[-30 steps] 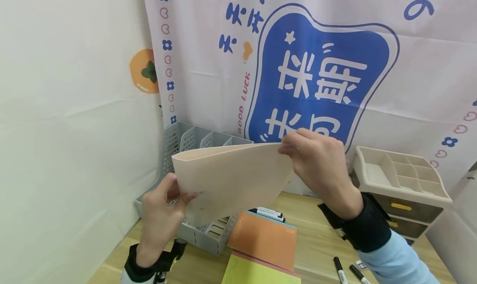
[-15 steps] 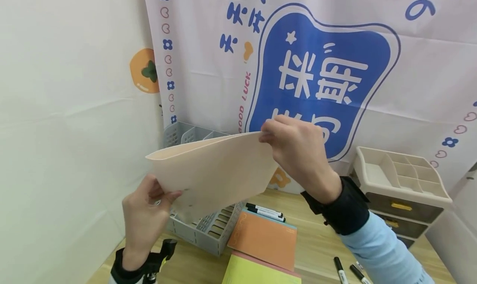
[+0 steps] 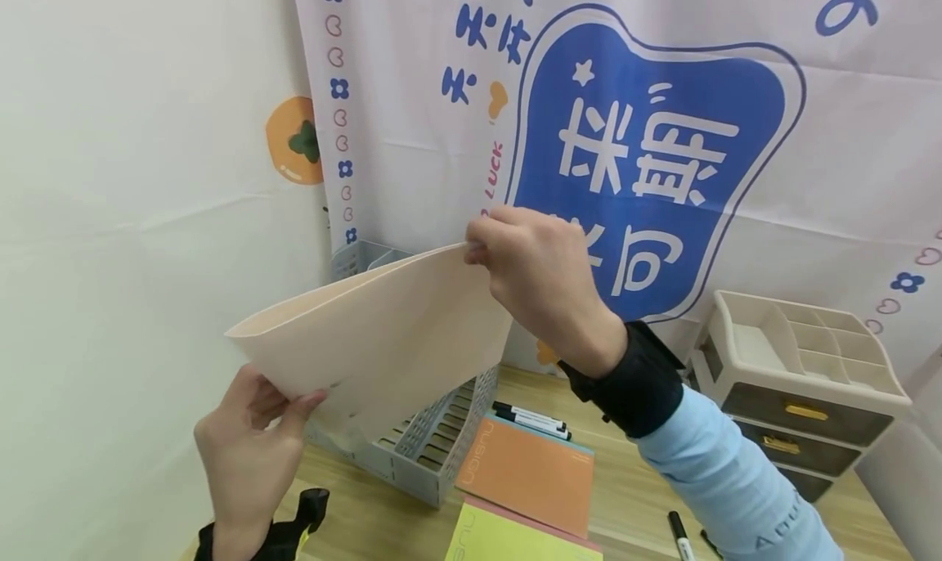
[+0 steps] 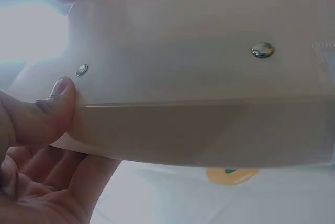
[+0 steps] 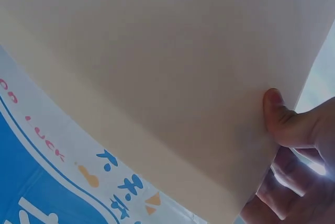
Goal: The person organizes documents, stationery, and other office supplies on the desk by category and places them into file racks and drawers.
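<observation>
A cream file folder (image 3: pixel 390 332) is held up tilted above the desk, its right end higher than its left. My left hand (image 3: pixel 253 455) pinches its lower left end, thumb on the near face and fingers behind. In the left wrist view, two metal rivets (image 4: pixel 262 49) show on the cover beside the folder's flat spine (image 4: pixel 204 132). My right hand (image 3: pixel 533 279) pinches the upper right corner; in the right wrist view the thumb (image 5: pixel 277 116) presses on the cover. The grey slotted file rack (image 3: pixel 419 479) stands behind and below, partly hidden by the folder.
An orange notebook (image 3: pixel 530 471) and a yellow notebook (image 3: pixel 515 536) lie right of the rack. White-barrelled markers (image 3: pixel 533 419) lie behind them, and another marker (image 3: pixel 680 536) is nearer the front. A cream drawer organizer (image 3: pixel 802 381) stands at the right. A printed cloth (image 3: pixel 419 185) hangs behind.
Both hands have moved left with the folder, and the right hand has risen. The folder now tilts more steeply, and more of the rack's right side shows.
</observation>
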A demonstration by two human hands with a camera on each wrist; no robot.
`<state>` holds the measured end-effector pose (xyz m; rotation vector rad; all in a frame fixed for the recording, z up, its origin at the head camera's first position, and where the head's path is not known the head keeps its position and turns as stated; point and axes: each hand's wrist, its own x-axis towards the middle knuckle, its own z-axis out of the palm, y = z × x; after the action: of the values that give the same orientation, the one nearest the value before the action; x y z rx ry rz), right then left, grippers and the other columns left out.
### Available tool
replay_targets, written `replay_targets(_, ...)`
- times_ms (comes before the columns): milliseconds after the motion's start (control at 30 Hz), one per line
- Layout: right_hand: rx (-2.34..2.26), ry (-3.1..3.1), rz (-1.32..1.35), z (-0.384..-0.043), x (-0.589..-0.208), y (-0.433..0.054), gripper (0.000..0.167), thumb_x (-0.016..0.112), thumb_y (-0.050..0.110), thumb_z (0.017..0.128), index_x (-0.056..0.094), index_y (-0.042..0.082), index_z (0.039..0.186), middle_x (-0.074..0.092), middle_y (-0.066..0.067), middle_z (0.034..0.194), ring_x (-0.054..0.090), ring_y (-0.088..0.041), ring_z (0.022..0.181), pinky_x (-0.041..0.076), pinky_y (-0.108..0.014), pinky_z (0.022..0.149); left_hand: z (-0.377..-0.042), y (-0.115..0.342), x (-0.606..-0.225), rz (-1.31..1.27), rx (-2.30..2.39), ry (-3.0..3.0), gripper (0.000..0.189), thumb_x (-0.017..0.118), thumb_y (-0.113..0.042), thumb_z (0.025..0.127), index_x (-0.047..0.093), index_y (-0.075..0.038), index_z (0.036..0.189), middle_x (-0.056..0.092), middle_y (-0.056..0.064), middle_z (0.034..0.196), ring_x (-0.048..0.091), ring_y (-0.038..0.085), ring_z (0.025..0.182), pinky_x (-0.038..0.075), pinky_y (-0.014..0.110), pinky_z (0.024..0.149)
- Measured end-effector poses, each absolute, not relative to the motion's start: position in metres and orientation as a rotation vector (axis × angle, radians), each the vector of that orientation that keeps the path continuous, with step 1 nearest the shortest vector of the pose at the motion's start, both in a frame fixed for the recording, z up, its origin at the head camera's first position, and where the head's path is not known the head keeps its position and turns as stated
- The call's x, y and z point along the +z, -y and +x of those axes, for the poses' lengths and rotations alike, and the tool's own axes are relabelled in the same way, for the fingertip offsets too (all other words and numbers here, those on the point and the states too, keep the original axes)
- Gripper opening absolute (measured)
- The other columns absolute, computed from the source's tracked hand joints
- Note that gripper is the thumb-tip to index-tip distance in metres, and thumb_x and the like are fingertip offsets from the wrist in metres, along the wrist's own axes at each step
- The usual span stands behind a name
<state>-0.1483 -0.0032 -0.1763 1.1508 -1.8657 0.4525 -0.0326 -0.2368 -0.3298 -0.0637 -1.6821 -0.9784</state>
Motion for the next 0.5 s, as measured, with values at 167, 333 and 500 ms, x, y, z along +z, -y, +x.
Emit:
replay_targets(167, 0.482, 1.864, 1.186, -0.151, -0.175, 0.013, 0.005, 0.072, 0.008, 0.09, 0.076, 0.005, 0.089, 0.063, -0.007, 0.071, 0.061, -0.02, 0.067, 0.052, -0.026, 0.062, -0.022, 0.234, -0.328, 0.033, -0.957, 1.695, 0.039, 0.08, 0.024, 0.062, 0.065, 0.014, 0.097, 0.061, -0.041, 0.086, 0.063, -0.018, 0.071, 0.052, 0.005, 0.069)
replay_targets(333, 0.498, 1.859, 1.224, -0.154, -0.171, 0.023, 0.008, 0.07, 0.008, 0.092, 0.076, 0.006, 0.089, 0.069, -0.007, 0.075, 0.063, -0.019, 0.068, 0.054, -0.025, 0.066, -0.016, 0.23, -0.33, 0.119, -0.896, 1.665, 0.038, 0.082, 0.022, 0.061, 0.065, 0.013, 0.094, 0.058, -0.046, 0.086, 0.061, -0.021, 0.074, 0.05, 0.002, 0.071)
replay_targets(500, 0.509, 1.862, 1.245, -0.157, -0.167, 0.031, 0.01, 0.068, 0.009, 0.094, 0.077, 0.007, 0.092, 0.073, -0.006, 0.08, 0.065, -0.017, 0.069, 0.056, -0.023, 0.072, -0.011, 0.226, -0.331, 0.128, -0.863, 1.625, 0.036, 0.082, 0.022, 0.061, 0.065, 0.013, 0.091, 0.059, -0.041, 0.085, 0.06, -0.021, 0.075, 0.049, 0.001, 0.072)
